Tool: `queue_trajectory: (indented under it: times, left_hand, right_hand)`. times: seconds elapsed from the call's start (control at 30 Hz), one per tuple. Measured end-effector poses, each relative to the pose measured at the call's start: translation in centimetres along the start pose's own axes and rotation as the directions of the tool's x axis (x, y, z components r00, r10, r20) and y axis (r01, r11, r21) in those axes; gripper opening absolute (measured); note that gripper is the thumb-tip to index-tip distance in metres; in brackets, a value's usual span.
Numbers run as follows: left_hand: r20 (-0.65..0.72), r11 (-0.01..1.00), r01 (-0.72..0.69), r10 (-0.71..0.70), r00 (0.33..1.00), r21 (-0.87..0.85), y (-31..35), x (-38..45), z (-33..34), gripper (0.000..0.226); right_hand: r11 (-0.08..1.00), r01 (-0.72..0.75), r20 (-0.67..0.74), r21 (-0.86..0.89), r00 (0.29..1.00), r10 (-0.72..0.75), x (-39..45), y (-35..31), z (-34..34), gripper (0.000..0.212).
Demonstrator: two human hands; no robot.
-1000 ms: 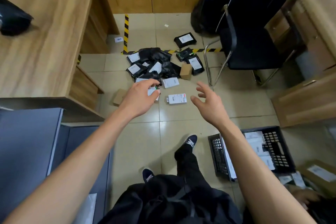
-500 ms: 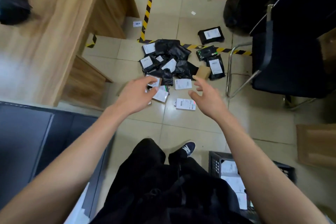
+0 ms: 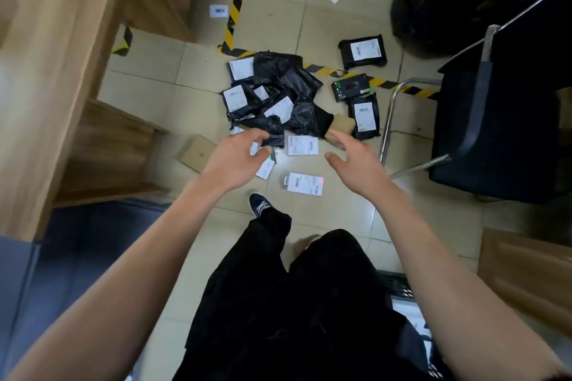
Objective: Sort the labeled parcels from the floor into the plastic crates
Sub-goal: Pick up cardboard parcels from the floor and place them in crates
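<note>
Left hand (image 3: pixel 235 161), right hand (image 3: pixel 356 161) both empty, fingers spread, above pile (image 3: pixel 275 96). Crate (image 3: pixel 399 284) behind right arm partly filled; most parcels left.

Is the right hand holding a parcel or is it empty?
Empty. The right hand hangs over the floor with fingers spread and nothing in its grip; the white labeled parcel lies flat below it, untouched.

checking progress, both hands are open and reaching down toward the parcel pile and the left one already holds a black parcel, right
Not quite. In the head view the left hand holds nothing; like the right hand it is open, reaching toward the parcel pile on the floor.
</note>
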State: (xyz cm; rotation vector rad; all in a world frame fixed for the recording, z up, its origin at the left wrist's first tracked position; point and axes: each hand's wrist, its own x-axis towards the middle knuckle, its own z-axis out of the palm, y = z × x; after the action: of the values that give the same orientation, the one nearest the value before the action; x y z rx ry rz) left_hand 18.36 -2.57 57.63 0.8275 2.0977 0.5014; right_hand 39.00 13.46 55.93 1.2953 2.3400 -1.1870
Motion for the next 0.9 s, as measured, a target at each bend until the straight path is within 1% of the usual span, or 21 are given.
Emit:
queue_trajectory:
  times: [0.1, 0.17, 0.3, 0.37, 0.5, 0.7, 0.9]
  left_hand:
    - [0.002, 0.999, 0.027, -0.027, 1.000, -0.025, 1.2, 2.7, 0.3, 0.035]
    - [-0.004, 0.998, 0.047, -0.047, 0.999, -0.032, 1.8, 4.9, 1.1, 0.035]
    - [-0.016, 0.991, 0.131, -0.131, 0.991, -0.019, 2.1, 10.4, 4.6, 0.033]
    - [-0.034, 0.987, 0.162, -0.162, 0.986, -0.011, 1.7, 13.8, 7.3, 0.032]
    - [-0.045, 0.988, 0.154, -0.154, 0.987, -0.008, 0.3, 20.7, 14.5, 0.027]
    - [0.060, 0.992, 0.129, -0.128, 0.990, -0.009, -2.3, 29.9, 24.5, 0.029]
    - [0.059, 0.993, 0.116, -0.116, 0.992, -0.002, -6.6, 36.0, 32.4, 0.026]
  right_hand:
    - [0.994, -0.044, 0.028, 0.098, 0.999, 0.042, 2.8, 0.7, -1.1, 0.052]
    - [0.991, -0.062, 0.051, 0.120, 0.997, 0.056, 4.7, 1.8, -1.8, 0.051]
    - [0.984, -0.119, 0.115, 0.133, 0.988, 0.104, 10.2, 7.1, -1.3, 0.047]
    - [0.982, -0.152, 0.178, 0.113, 0.975, 0.131, 14.1, 10.6, 0.1, 0.047]
    - [0.974, -0.215, 0.247, 0.075, 0.950, 0.190, 21.0, 17.9, 3.5, 0.046]
    - [0.953, -0.294, 0.251, 0.075, 0.930, 0.267, 29.5, 27.0, 8.9, 0.044]
    - [0.894, -0.427, 0.259, 0.140, 0.887, 0.383, 35.4, 34.9, 14.3, 0.043]
